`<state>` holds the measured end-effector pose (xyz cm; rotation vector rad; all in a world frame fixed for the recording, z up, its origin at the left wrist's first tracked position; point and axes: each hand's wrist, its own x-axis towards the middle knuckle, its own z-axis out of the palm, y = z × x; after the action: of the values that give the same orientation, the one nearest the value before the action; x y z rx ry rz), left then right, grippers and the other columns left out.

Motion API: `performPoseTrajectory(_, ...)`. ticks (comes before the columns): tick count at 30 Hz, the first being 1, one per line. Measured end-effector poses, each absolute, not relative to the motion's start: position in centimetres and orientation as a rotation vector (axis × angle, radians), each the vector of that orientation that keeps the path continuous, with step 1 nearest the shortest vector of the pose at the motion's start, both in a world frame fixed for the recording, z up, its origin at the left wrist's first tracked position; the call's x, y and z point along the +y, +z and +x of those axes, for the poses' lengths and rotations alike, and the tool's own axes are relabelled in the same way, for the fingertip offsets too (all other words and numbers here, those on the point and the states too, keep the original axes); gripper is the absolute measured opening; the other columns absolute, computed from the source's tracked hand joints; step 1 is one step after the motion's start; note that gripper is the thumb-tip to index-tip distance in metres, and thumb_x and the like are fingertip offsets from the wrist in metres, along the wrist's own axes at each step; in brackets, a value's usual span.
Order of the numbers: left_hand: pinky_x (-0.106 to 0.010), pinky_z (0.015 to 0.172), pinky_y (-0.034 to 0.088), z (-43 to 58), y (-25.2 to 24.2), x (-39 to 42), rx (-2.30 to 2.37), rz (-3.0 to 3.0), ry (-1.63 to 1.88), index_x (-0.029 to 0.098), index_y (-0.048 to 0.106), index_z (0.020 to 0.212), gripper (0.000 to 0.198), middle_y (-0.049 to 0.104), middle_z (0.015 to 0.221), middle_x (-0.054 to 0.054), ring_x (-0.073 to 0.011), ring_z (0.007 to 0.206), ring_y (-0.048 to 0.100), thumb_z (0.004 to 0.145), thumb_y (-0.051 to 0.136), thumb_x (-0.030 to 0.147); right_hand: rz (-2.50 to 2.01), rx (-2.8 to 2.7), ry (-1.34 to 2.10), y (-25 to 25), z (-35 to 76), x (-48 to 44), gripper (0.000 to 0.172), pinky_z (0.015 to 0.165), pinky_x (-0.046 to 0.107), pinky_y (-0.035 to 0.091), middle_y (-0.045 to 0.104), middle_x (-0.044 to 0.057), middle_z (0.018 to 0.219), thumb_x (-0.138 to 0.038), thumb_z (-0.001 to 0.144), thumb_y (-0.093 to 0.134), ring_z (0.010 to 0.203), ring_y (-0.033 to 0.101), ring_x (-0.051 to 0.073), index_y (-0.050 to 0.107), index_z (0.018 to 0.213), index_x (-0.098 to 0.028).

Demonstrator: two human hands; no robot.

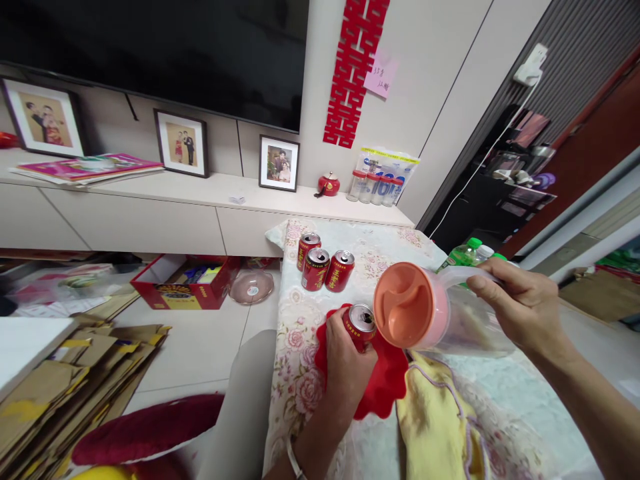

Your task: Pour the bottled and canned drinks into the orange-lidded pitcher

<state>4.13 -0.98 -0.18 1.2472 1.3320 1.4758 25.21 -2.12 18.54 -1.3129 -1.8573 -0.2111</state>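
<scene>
My left hand (347,363) is closed around a red drink can (361,323) with an opened top, held over a red scalloped tray (383,387). In my right hand (523,307) is the handle of a clear plastic pitcher (470,320) with an orange lid. The pitcher is tipped on its side, its lid close to the can's top. Whether liquid is flowing cannot be made out. Behind them on the table stand three more red cans (316,269), tops up. A yellow cloth (433,420) lies beside the tray.
The table has a floral tablecloth (295,387). Green-capped bottles (470,252) stand past the pitcher. A white TV cabinet (185,210) with picture frames lies behind the table. A red box (185,280), a pink dish (251,287) and flattened cardboard (85,367) are on the left.
</scene>
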Motion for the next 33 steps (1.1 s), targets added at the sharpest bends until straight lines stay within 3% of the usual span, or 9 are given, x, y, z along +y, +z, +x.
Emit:
performPoseTrajectory(4, -0.054, 0.104, 0.055, 4.19, -0.46, -0.92, 1.313, 1.297, 1.508, 0.027, 0.052, 0.12, 0.063, 0.067, 0.122, -0.011, -0.0384, 0.124, 0.065, 0.063, 0.067, 0.004, -1.308, -1.861, -0.205, 18.61, 24.94, -2.21, 0.039, 0.048, 0.024, 0.031, 0.048, -0.005, 0.056, -0.049, 0.094, 0.072, 0.051, 0.041, 0.01, 0.064, 0.067, -0.021)
performPoseTrajectory(12, -0.05, 0.105, 0.055, 4.15, -0.43, -1.02, 1.314, 1.293, 1.492, 0.026, 0.052, 0.121, 0.064, 0.066, 0.122, -0.01, -0.0342, 0.124, 0.065, 0.064, 0.068, 0.003, -1.319, -1.857, -0.203, 18.7, 24.75, -2.28, 0.038, 0.048, 0.024, 0.031, 0.047, -0.005, 0.056, -0.047, 0.094, 0.072, 0.051, 0.04, 0.009, 0.064, 0.068, -0.02)
performPoseTrajectory(18, -0.051, 0.104, 0.056, 4.1, -0.44, -1.02, 1.297, 1.286, 1.499, 0.026, 0.053, 0.122, 0.064, 0.067, 0.122, -0.01, -0.0356, 0.124, 0.066, 0.064, 0.068, 0.004, -1.327, -1.868, -0.211, 18.7, 24.66, -2.16, 0.038, 0.048, 0.025, 0.029, 0.044, -0.006, 0.056, -0.046, 0.094, 0.072, 0.051, 0.038, 0.009, 0.064, 0.069, -0.02)
performPoseTrajectory(33, -0.052, 0.107, 0.052, 4.09, -0.53, -1.01, 1.295, 1.3, 1.454, 0.025, 0.05, 0.124, 0.063, 0.065, 0.125, -0.012, -0.035, 0.126, 0.063, 0.067, 0.068, 0.006, -1.32, -1.861, -0.225, 18.14, 24.69, -1.87, 0.04, 0.047, 0.024, 0.031, 0.047, -0.006, 0.056, -0.05, 0.093, 0.072, 0.05, 0.04, 0.01, 0.064, 0.066, -0.021)
